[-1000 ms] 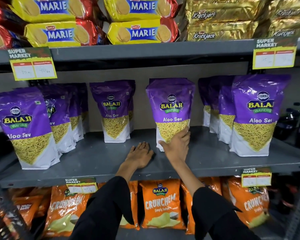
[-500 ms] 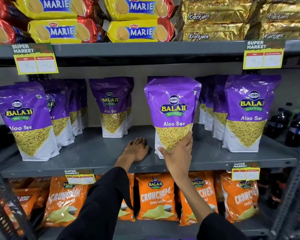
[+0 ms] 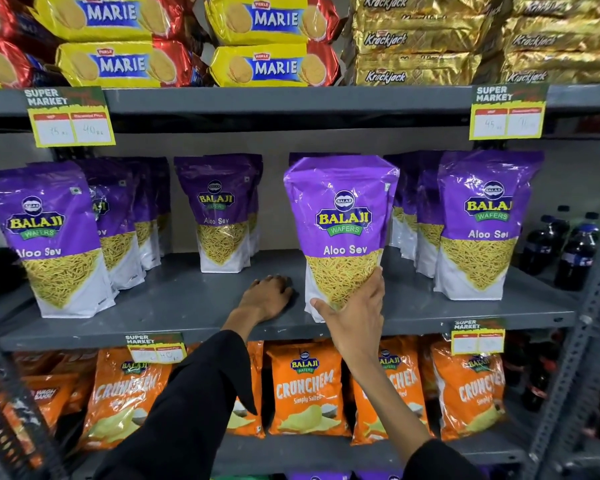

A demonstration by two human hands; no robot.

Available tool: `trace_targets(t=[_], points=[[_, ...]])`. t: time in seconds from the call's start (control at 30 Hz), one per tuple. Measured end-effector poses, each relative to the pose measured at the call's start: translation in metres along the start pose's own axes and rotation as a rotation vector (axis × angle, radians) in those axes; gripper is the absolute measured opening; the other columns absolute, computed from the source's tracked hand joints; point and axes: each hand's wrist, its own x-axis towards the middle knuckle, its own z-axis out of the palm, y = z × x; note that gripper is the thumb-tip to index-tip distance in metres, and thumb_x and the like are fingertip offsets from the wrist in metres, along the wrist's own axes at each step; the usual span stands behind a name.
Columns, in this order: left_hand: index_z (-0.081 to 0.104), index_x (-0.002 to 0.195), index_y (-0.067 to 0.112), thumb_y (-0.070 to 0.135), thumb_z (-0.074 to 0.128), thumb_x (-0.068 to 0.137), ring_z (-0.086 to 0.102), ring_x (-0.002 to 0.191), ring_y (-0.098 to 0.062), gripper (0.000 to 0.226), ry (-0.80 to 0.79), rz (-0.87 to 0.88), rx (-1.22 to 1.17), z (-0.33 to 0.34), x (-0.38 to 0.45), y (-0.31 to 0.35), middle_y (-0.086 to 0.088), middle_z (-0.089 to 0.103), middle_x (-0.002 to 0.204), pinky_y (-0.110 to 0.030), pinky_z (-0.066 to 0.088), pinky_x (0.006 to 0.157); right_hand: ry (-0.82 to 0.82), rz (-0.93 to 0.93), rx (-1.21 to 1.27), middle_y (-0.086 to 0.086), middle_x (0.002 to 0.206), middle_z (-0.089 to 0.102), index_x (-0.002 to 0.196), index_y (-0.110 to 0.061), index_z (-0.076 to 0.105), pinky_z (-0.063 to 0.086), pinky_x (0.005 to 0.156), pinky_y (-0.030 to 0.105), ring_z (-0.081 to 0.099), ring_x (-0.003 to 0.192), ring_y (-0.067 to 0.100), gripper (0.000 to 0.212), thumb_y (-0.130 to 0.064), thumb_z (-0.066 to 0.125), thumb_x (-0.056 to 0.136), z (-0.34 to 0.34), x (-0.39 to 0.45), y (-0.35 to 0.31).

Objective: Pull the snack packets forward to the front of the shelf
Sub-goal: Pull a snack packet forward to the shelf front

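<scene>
Purple Balaji Aloo Sev packets stand in rows on the grey middle shelf (image 3: 174, 306). My right hand (image 3: 352, 317) grips the bottom of one packet (image 3: 342, 233), which stands near the shelf's front edge. Another purple top shows just behind it. My left hand (image 3: 267, 296) rests palm down on the bare shelf to the left of that packet, fingers curled, holding nothing. A packet (image 3: 220, 216) to the left stands further back. The left row's front packet (image 3: 54, 237) and the right row's front packet (image 3: 478, 226) are close to the front edge.
Marie biscuit packs (image 3: 271, 43) and gold Krackjack packs (image 3: 416, 39) fill the shelf above. Orange Crunchem bags (image 3: 307, 389) hang below. Dark drink bottles (image 3: 575, 251) stand at the far right beside a metal upright (image 3: 582, 341). Price tags hang from the shelf edges.
My right hand has drawn the middle packet forward toward the shelf's front edge. My left hand has stayed on the shelf, its fingers now curled.
</scene>
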Motion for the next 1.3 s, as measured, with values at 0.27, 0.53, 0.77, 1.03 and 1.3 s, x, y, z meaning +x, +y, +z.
trace_targets(t=[0.27,0.53,0.77,1.03,1.3], points=[[0.025,0.155,0.008,0.041,0.025,0.105,0.014,0.155,-0.026,0.060,-0.079,0.020,0.092,0.007,0.001,-0.003,-0.013,0.019,0.166,-0.048,0.013,0.124,0.014,-0.023,0.018,0.014,0.164,0.011,0.155,-0.018,-0.006,0.037,0.115,0.057,0.022,0.151,0.036,0.130,-0.057,0.082,0.068,0.006,0.002,-0.002],[0.018,0.157,0.007,0.044,0.019,0.104,0.009,0.156,-0.027,0.065,-0.086,0.022,0.158,0.016,0.004,-0.009,-0.013,0.014,0.168,-0.050,0.013,0.125,0.008,-0.016,-0.001,0.020,0.163,0.013,0.155,-0.012,-0.004,0.038,0.112,0.059,0.021,0.150,0.039,0.126,-0.059,0.078,0.072,0.014,0.008,-0.003],[0.019,0.158,0.010,0.046,0.019,0.102,0.011,0.156,-0.025,0.066,-0.067,-0.009,0.098,0.016,0.005,-0.009,-0.010,0.015,0.168,-0.050,0.012,0.125,-0.027,0.006,-0.032,0.025,0.162,0.013,0.154,-0.006,-0.003,0.038,0.113,0.056,0.020,0.150,0.042,0.128,-0.060,0.078,0.071,0.022,0.022,-0.008],[0.021,0.157,0.010,0.046,0.020,0.103,0.014,0.156,-0.025,0.065,-0.048,-0.001,0.089,0.016,0.002,-0.006,-0.010,0.018,0.168,-0.049,0.013,0.125,-0.068,-0.008,0.002,0.028,0.159,0.016,0.153,-0.002,-0.003,0.043,0.107,0.061,0.022,0.148,0.045,0.141,-0.081,0.066,0.059,0.029,0.035,-0.006],[0.025,0.155,0.010,0.043,0.021,0.103,0.016,0.155,-0.024,0.062,-0.037,0.000,0.085,0.012,-0.001,-0.002,-0.010,0.020,0.167,-0.048,0.014,0.125,-0.056,-0.024,0.007,0.026,0.157,0.021,0.152,-0.006,-0.002,0.047,0.104,0.059,0.030,0.144,0.044,0.142,-0.095,0.044,0.052,0.032,0.040,-0.002]])
